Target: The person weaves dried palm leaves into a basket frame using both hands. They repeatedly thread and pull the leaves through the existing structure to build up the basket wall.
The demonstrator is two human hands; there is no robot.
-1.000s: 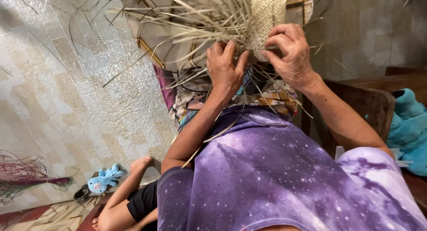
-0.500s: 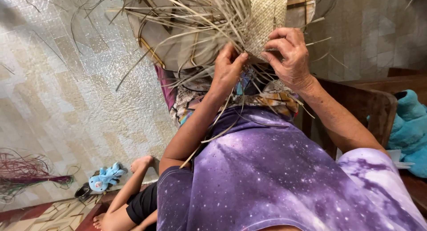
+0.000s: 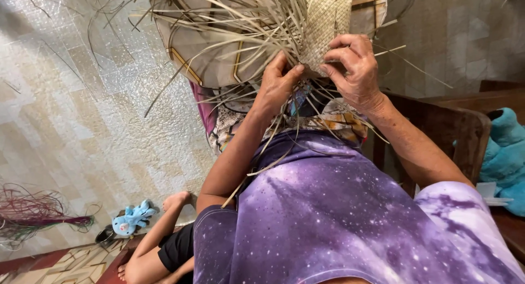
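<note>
Pale tiled floor behind, woven mat [image 3: 328, 27] held up with loose strips [image 3: 229, 27] fanning out, left hand [image 3: 276, 87] pinching strips at its lower edge, right hand [image 3: 355, 70] gripping the weave, blue toy [image 3: 131, 218] on floor.

No packages, signs or screens show anywhere in this view. The one possible exception is a small white paper slip [image 3: 490, 192] at the right edge, lying beside a teal plush toy [image 3: 506, 152]; whether it is a label cannot be told.

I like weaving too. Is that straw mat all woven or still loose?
Partly woven: the mat shows a tight patch by the right hand; loose strips fan out.
</note>
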